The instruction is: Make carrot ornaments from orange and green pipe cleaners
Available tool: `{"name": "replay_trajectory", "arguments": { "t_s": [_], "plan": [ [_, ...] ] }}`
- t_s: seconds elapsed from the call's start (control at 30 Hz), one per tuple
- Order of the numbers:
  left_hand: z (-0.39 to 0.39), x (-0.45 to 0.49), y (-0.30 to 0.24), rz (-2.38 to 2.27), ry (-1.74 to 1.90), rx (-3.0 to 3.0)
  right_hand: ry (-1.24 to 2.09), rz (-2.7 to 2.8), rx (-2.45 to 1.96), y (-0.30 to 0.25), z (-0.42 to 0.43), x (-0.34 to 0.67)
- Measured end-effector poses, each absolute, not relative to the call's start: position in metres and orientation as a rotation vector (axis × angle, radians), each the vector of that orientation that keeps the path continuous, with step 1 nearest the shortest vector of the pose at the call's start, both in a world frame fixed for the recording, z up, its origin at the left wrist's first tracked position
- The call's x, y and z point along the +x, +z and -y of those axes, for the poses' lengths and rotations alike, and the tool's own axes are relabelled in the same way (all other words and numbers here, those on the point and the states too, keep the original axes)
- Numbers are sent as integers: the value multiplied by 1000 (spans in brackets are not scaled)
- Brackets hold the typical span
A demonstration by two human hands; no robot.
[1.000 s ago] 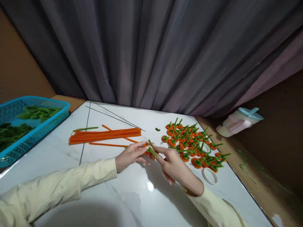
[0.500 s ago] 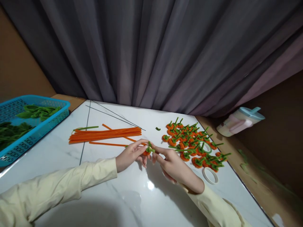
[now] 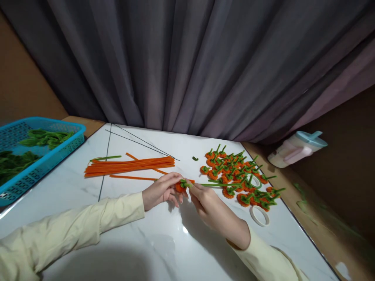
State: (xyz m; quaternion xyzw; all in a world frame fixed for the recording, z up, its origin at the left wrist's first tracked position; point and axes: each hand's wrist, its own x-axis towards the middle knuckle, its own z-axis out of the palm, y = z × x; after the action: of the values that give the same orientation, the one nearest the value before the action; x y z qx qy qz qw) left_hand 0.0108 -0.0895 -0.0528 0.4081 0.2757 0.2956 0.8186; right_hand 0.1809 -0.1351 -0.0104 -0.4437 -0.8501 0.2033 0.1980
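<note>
Here, the left hand (image 3: 161,190) is holding a fuzzy orange piece (image 3: 179,187), while the right hand (image 3: 210,203) is pinching its green top (image 3: 184,183). Similar pieces (image 3: 226,178) are lying just beyond the right hand.

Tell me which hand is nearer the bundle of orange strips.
Left. The left hand is on the near side of the bundle, by its right end; the right hand lies farther right, past the left one.

No words, numbers or signs are showing clearly enough to be read anywhere. On the cup (image 3: 296,150), no letters are standing out, and on the blue basket (image 3: 58,154), no label is showing up either.
</note>
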Motion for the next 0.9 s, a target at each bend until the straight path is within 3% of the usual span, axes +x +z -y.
{"name": "replay_trajectory", "arguments": {
  "t_s": [0.77, 0.9],
  "plan": [
    [100, 14, -48, -614, 720, 1201, 826, 2130, -1303, 2, 136, 179],
    [98, 14, -49, -656, 730, 1142, 1296, 1927, -1476, 7, 135, 180]
  ]
}}
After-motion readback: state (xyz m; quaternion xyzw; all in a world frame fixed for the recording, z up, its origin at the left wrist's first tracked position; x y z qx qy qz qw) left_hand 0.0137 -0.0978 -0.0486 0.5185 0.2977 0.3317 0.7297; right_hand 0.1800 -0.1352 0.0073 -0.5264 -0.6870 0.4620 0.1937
